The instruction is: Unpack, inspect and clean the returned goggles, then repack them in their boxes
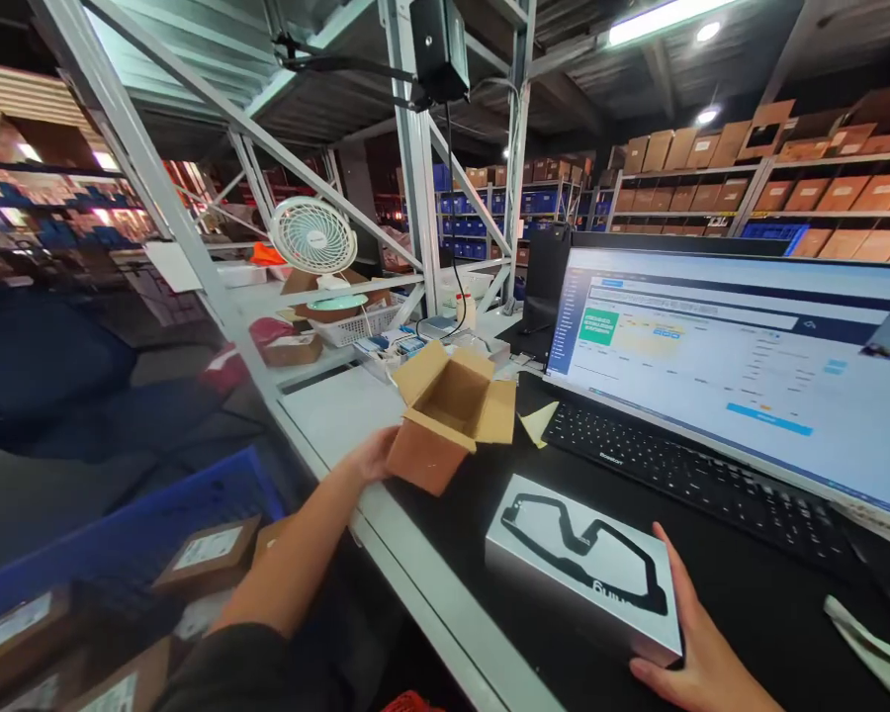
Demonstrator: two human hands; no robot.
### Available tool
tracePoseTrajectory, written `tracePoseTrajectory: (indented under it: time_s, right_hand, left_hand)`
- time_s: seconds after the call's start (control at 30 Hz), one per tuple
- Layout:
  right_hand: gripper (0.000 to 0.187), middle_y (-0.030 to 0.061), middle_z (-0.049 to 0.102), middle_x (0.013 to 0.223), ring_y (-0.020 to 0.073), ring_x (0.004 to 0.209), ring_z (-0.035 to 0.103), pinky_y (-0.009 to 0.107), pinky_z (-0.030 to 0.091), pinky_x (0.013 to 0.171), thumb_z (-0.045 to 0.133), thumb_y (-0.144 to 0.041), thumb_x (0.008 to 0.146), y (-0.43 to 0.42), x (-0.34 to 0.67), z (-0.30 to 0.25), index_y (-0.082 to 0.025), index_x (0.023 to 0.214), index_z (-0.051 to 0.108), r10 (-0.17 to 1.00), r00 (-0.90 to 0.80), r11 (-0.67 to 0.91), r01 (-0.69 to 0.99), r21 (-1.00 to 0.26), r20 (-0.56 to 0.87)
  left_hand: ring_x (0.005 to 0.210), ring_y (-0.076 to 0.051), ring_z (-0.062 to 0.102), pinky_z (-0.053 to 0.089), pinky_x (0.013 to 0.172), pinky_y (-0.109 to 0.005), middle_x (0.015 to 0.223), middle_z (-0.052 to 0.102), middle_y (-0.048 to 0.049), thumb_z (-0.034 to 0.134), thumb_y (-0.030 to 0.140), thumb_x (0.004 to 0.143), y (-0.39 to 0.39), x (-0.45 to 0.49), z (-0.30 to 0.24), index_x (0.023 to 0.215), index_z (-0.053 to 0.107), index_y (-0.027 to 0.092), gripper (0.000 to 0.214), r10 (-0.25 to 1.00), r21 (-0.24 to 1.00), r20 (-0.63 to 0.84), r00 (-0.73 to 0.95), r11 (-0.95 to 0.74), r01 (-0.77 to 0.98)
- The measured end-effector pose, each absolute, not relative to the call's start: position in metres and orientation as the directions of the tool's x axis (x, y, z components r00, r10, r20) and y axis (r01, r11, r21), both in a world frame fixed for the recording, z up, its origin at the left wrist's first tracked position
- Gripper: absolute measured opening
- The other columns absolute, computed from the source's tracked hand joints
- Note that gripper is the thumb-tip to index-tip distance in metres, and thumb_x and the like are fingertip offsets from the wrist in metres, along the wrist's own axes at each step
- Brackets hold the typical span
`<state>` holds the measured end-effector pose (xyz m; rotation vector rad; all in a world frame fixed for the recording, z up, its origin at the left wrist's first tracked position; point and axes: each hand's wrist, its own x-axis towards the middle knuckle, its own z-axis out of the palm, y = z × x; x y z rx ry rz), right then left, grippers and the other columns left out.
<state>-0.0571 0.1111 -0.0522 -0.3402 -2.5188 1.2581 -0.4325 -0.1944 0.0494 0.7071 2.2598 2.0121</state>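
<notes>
My left hand (375, 457) reaches forward and grips the near left side of a small open cardboard box (445, 415), which stands tilted on the dark desk mat (482, 494) with its flaps up. My right hand (701, 648) is wrapped round the right end of a flat white product box (585, 564) printed with a black looping outline, lying on the mat close to me. The cardboard box looks empty inside.
A black keyboard (682, 470) and a lit monitor (749, 361) stand to the right. A yellow paper scrap (538, 422) lies beside the keyboard. A white desk fan (312, 237) and baskets sit behind. Parcels fill a blue bin (155, 534) at lower left.
</notes>
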Motion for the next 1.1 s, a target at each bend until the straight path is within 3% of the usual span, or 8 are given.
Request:
tracePoseTrajectory:
  time_s: [0.13,0.3,0.4,0.47,0.57,0.77,1.03,1.1]
  right_hand:
    - [0.130,0.0203,0.021,0.165,0.0449,0.149,0.029,0.060,0.032,0.117,0.068,-0.076,0.073,0.108,-0.056,-0.047,-0.023,0.161,-0.012,0.361,-0.923,0.570,0.108,-0.815,0.130]
    - [0.127,0.0186,0.023,0.165,0.0435,0.149,0.028,0.060,0.028,0.119,0.065,-0.079,0.074,0.100,-0.055,-0.041,-0.025,0.162,-0.009,0.397,-0.910,0.527,0.119,-0.842,0.120]
    - [0.123,0.0167,0.021,0.166,0.0437,0.149,0.030,0.061,0.029,0.119,0.066,-0.073,0.077,0.098,-0.053,-0.039,-0.026,0.162,-0.009,0.418,-0.901,0.546,0.145,-0.825,0.118]
    - [0.119,0.0158,0.016,0.167,0.0447,0.149,0.029,0.063,0.030,0.118,0.065,-0.066,0.079,0.097,-0.051,-0.039,-0.027,0.162,-0.010,0.440,-0.889,0.584,0.176,-0.793,0.127]
    - [0.115,0.0139,0.011,0.168,0.0450,0.150,0.025,0.063,0.030,0.118,0.065,-0.058,0.082,0.095,-0.048,-0.038,-0.027,0.162,-0.011,0.459,-0.872,0.637,0.192,-0.746,0.168]
    - [0.108,0.0136,0.016,0.167,0.0434,0.149,0.029,0.064,0.029,0.118,0.065,-0.053,0.084,0.095,-0.046,-0.033,-0.027,0.163,-0.004,0.453,-0.857,0.693,0.167,-0.701,0.244]
    - [0.108,0.0129,0.042,0.151,0.0393,0.134,0.049,0.047,0.051,0.104,0.077,-0.049,0.069,0.097,-0.054,-0.024,-0.025,0.158,0.021,0.507,-0.835,0.649,0.205,-0.733,0.214]
    - [0.105,0.0123,0.047,0.146,0.0381,0.130,0.052,0.044,0.052,0.101,0.079,-0.051,0.067,0.097,-0.054,-0.024,-0.026,0.154,0.027,0.534,-0.826,0.583,0.204,-0.786,0.181]
  left_hand:
    - [0.096,-0.022,0.066,0.060,0.081,-0.040,0.116,0.063,-0.0093,0.059,0.042,0.098,-0.220,-0.433,0.023,0.124,0.057,0.015,0.037,-0.069,0.972,0.230,-0.971,-0.027,0.232]
    - [0.138,-0.027,0.044,0.037,0.117,-0.054,0.148,0.037,-0.0124,0.053,0.045,0.094,-0.236,-0.353,-0.024,0.137,0.035,0.023,0.051,-0.466,0.935,0.310,-0.828,-0.008,0.355]
    - [0.145,-0.032,0.037,0.037,0.119,-0.050,0.151,0.036,-0.0136,0.077,0.039,0.076,-0.216,-0.284,-0.045,0.137,0.038,0.025,0.073,-0.356,0.891,0.441,-0.824,0.066,0.448]
    - [0.152,-0.033,0.026,0.028,0.123,-0.056,0.161,0.022,-0.0160,0.064,0.034,0.090,-0.192,-0.253,-0.049,0.147,0.031,0.026,0.067,-0.058,0.839,0.519,-0.853,0.224,0.496]
    - [0.157,-0.034,-0.007,0.012,0.125,-0.061,0.169,-0.010,-0.0165,0.047,0.038,0.100,-0.158,-0.246,-0.040,0.158,0.017,0.023,0.066,0.227,0.823,0.353,-0.908,0.387,0.416]
    - [0.152,-0.039,-0.025,0.002,0.122,-0.067,0.163,-0.022,-0.0306,0.066,0.042,0.085,-0.138,-0.326,-0.021,0.158,-0.007,0.005,0.110,0.126,0.857,0.243,-0.962,0.436,0.274]
    - [0.155,-0.037,-0.017,0.000,0.125,-0.059,0.164,-0.011,-0.0309,0.063,0.049,0.086,-0.176,-0.354,-0.024,0.157,0.004,0.003,0.103,0.125,0.875,0.297,-0.947,0.362,0.322]
    - [0.157,-0.036,0.001,0.005,0.127,-0.055,0.165,0.006,-0.0282,0.063,0.058,0.085,-0.183,-0.330,-0.026,0.156,0.013,0.006,0.100,0.208,0.868,0.336,-0.919,0.310,0.388]
